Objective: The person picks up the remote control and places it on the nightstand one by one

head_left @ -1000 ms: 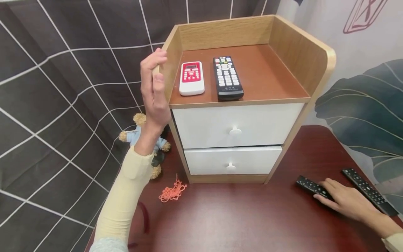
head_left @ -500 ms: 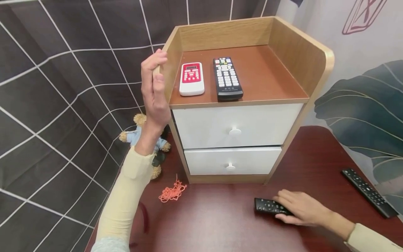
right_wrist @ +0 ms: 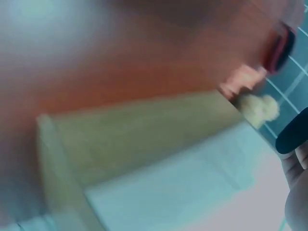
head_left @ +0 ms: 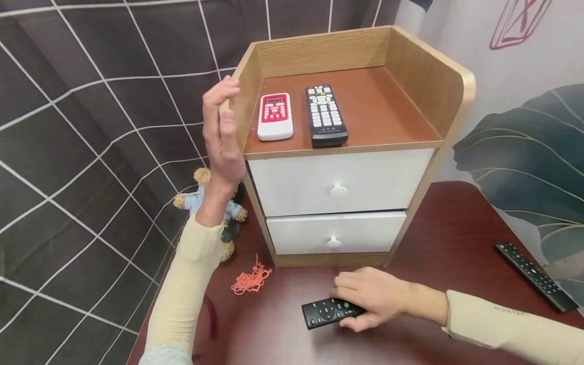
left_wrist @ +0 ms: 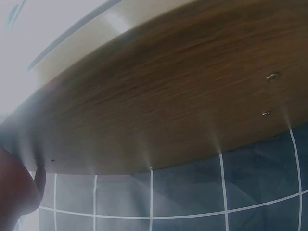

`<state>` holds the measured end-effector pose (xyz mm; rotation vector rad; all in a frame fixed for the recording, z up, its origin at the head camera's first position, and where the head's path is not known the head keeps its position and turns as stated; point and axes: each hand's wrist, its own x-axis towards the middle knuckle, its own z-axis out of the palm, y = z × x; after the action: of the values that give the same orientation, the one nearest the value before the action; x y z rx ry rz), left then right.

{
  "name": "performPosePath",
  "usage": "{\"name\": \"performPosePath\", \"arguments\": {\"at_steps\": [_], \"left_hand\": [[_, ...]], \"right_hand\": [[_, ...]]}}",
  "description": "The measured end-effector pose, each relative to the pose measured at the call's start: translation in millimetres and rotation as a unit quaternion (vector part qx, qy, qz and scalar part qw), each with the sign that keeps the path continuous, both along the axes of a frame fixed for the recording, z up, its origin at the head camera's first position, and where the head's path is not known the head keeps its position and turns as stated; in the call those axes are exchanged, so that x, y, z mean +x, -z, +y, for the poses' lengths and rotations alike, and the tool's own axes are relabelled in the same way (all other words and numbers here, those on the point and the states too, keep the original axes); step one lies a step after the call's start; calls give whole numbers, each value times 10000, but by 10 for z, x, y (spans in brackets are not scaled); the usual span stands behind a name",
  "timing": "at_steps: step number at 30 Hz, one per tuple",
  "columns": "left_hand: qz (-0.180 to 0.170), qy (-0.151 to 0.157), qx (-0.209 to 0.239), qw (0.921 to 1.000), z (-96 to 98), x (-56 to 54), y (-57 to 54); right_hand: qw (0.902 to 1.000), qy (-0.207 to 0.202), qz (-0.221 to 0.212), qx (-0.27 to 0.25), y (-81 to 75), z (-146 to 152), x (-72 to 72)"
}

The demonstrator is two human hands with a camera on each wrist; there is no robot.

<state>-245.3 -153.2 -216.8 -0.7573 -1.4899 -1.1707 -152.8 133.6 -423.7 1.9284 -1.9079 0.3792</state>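
Pinching a black remote (head_left: pixel 325 313), the right hand (head_left: pixel 371 296) is at six o'clock from the cabinet (head_left: pixel 298 185), above or on the counter (head_left: pixel 260 329); contact is unclear. The left hand (head_left: pixel 223 134) grips the cabinet's panel edge at nine o'clock. On top, a white remote (head_left: pixel 275 117) has a keypad remote (head_left: pixel 326 115) at its three o'clock. From the held remote, string (head_left: pixel 252 278) lies at ten o'clock, a slim remote (head_left: pixel 535 276) at three

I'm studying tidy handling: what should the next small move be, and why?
Perhaps raise the black remote in the right hand toward the brown top shelf: a red-and-white remote and a white-buttoned remote lie up there, and the left hand grips the side panel.
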Motion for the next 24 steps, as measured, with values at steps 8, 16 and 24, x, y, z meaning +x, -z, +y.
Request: {"name": "performPosePath", "arguments": {"at_steps": [8,16,24], "left_hand": [[44,81,103,9999,21,6,-5],[74,155,153,9997,33,37,-7],[-106,2,175,9998,43,64,-18]], "right_hand": [[9998,163,109,39,-1091,-258,-152],[9878,715,680,-1205,-2261,-286,-183],[9139,3642,34,-1795,-2907,-257,-386]]}}
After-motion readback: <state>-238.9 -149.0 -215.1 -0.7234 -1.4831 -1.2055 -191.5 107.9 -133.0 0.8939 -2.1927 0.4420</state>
